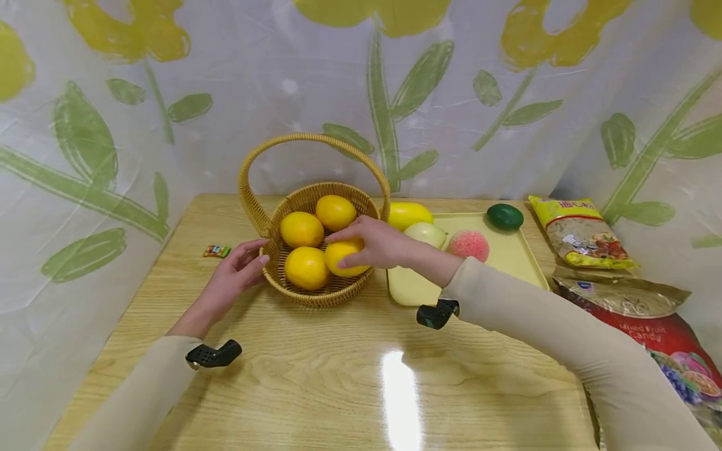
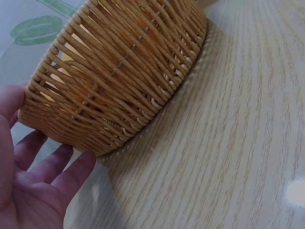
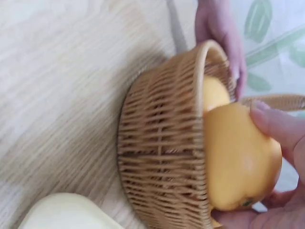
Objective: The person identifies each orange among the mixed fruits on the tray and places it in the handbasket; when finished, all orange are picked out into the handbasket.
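Note:
A wicker basket (image 1: 316,297) with a tall arched handle stands on the table and contains several yellow-orange oranges. My right hand (image 1: 378,241) grips one orange (image 3: 238,157) at the basket's right side, thumb and fingers around it. In the right wrist view, that orange is at the basket rim, a green stem mark on its end. Three others, such as the front orange (image 1: 306,268), sit inside. My left hand (image 1: 237,275) holds the basket's left edge; the left wrist view shows its thumb at the rim and its fingers against the woven wall (image 2: 119,71).
Right of the basket, a pale yellow tray (image 1: 507,263) bears a pale green fruit (image 1: 425,234), a pink peach (image 1: 469,245) and a dark green fruit (image 1: 504,217). A yellow fruit (image 1: 408,215) lies beside the basket. Candy bags (image 1: 648,313) stand far right; a small wrapped candy (image 1: 217,251) lies left.

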A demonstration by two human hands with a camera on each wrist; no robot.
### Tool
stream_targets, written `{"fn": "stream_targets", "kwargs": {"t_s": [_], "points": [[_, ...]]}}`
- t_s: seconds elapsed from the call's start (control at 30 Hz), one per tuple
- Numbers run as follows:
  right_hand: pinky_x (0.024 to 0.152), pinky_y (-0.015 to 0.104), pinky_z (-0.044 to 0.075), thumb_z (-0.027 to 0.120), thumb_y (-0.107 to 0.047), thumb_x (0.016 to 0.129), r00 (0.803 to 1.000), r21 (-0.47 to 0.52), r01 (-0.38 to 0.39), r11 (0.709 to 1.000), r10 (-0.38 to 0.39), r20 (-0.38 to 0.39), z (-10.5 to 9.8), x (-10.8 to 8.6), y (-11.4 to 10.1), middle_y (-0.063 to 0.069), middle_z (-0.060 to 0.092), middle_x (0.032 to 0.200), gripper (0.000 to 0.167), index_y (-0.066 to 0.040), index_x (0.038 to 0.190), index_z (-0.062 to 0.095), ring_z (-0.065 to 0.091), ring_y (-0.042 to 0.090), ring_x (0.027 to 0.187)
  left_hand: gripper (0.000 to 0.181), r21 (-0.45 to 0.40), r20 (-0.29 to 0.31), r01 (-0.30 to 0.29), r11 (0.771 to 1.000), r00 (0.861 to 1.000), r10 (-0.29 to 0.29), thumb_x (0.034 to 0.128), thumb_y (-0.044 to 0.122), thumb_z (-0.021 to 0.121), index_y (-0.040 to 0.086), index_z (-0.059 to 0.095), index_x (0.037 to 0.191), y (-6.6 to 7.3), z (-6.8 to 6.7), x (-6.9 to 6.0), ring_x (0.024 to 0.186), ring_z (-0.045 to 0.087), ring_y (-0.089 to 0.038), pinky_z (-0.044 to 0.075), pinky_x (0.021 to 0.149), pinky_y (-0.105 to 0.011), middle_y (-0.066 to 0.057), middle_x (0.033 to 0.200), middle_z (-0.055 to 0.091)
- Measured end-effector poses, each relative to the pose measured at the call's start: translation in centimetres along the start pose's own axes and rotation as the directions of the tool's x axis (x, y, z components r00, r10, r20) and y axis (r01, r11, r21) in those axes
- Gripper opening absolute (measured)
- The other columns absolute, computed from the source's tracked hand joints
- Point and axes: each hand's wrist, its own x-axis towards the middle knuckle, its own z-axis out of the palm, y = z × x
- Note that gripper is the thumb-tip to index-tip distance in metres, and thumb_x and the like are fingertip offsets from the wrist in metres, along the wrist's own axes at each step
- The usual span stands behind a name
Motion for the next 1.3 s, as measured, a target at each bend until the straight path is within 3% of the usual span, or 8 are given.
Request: {"fn": "stream_targets", "kwargs": {"t_s": [0.47, 0.6, 0.8, 1.03, 1.3], "points": [[0.11, 0.034, 0.033, 0.073, -0.028, 0.09, 0.986, 0.03, -0.045, 0.999, 0.039, 0.164, -0.3, 3.5, 1.2, -0.002, 0.053, 0.141, 0.051, -0.019, 0.138, 0.058, 0.044, 0.019, 0.13, 0.06, -0.012, -0.005, 0.007, 1.0, 1.0, -0.007, 0.1016, 0.034, 0.054, 0.003, 0.034, 0.148, 0.0, 0.1, 0.1, 0.135, 0.036, -0.028, 0.052, 0.09, -0.022, -0.019, 0.156, 0.028], [0.11, 0.034, 0.033, 0.075, -0.025, 0.088, 0.972, 0.009, -0.074, 0.997, 0.07, 0.225, -0.3, 3.8, 1.8, -0.003, 0.053, 0.142, 0.051, -0.019, 0.137, 0.06, 0.044, 0.018, 0.13, 0.06, -0.007, -0.004, 0.015, 1.0, 1.0, -0.015, 0.1015, 0.034, 0.054, 0.004, 0.034, 0.149, 0.1, 0.1, 0.0, 0.135, 0.036, -0.025, 0.052, 0.091, -0.023, -0.018, 0.156, 0.028], [0.11, 0.034, 0.034, 0.075, -0.024, 0.088, 0.957, -0.02, -0.068, 0.998, 0.071, 0.281, 0.0, 4.1, 2.3, -0.003, 0.055, 0.14, 0.05, -0.02, 0.136, 0.06, 0.046, 0.018, 0.129, 0.059, -0.027, 0.002, 0.009, 1.0, 1.0, -0.009, 0.1016, 0.033, 0.054, 0.003, 0.034, 0.148, 0.2, 0.1, 0.1, 0.14, 0.029, -0.033, 0.052, 0.089, -0.02, -0.018, 0.157, 0.026], [0.112, 0.035, 0.033, 0.074, -0.022, 0.089, 0.947, -0.039, -0.067, 0.997, 0.076, 0.312, 0.0, 4.3, 2.3, -0.004, 0.055, 0.14, 0.05, -0.019, 0.137, 0.06, 0.044, 0.02, 0.132, 0.059, -0.016, 0.004, 0.01, 1.0, 1.0, -0.01, 0.1016, 0.033, 0.054, 0.003, 0.034, 0.148, 0.1, 0.1, 0.1, 0.142, 0.028, -0.033, 0.051, 0.093, -0.025, -0.017, 0.157, 0.027], [0.115, 0.035, 0.029, 0.072, -0.025, 0.09, 0.923, -0.034, -0.132, 0.991, 0.136, 0.36, 0.1, 4.3, 2.3, -0.001, 0.05, 0.144, 0.052, -0.019, 0.14, 0.057, 0.038, 0.022, 0.136, 0.059, -0.023, 0.004, 0.014, 1.0, 1.0, -0.014, 0.1015, 0.033, 0.054, 0.003, 0.034, 0.148, 0.1, 0.0, 0.1, 0.141, 0.028, -0.033, 0.052, 0.091, -0.022, -0.018, 0.157, 0.027]]}}
